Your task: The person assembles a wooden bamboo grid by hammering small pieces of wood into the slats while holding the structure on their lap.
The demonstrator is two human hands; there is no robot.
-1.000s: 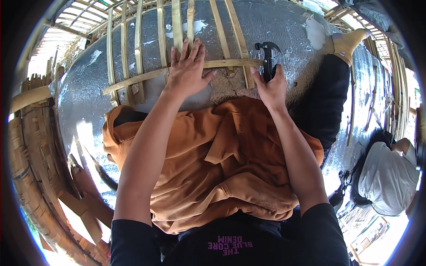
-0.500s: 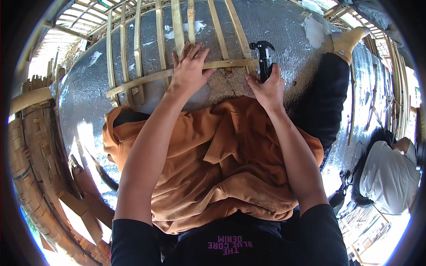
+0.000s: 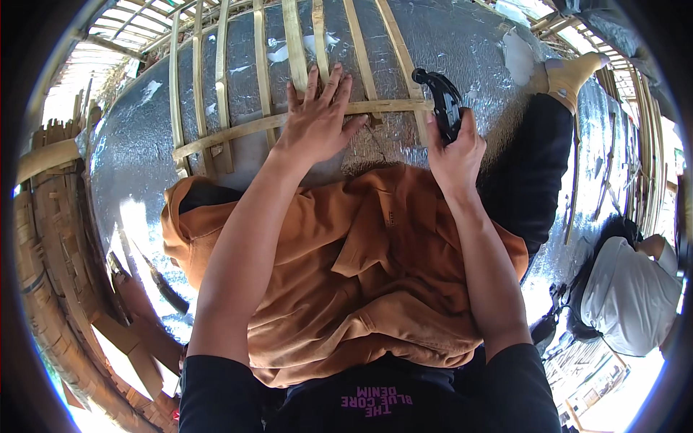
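Note:
A frame of pale bamboo strips lies before me on a silvery foil sheet (image 3: 155, 137). Several long strips (image 3: 261, 65) run away from me, crossed near my side by one cross strip (image 3: 231, 133). My left hand (image 3: 317, 126) rests with spread fingers over the cross strip and the middle long strips. In my right hand (image 3: 458, 148) is a black claw hammer (image 3: 444, 105), gripped with its head pointing away from me. It is tilted just beside the right end of the cross strip. Whether it touches the strip I cannot tell.
Brown-orange cloth (image 3: 361, 281) covers my lap. My outstretched leg (image 3: 538, 159) lies to the right, ending in a tan sock (image 3: 574, 76). A person in a white shirt (image 3: 628, 289) is at the far right. Woven bamboo (image 3: 54, 289) stands along the left.
My right hand and the hammer have moved to the right, and the hammer has turned in the grip. My left hand and the frame's right part have shifted slightly right.

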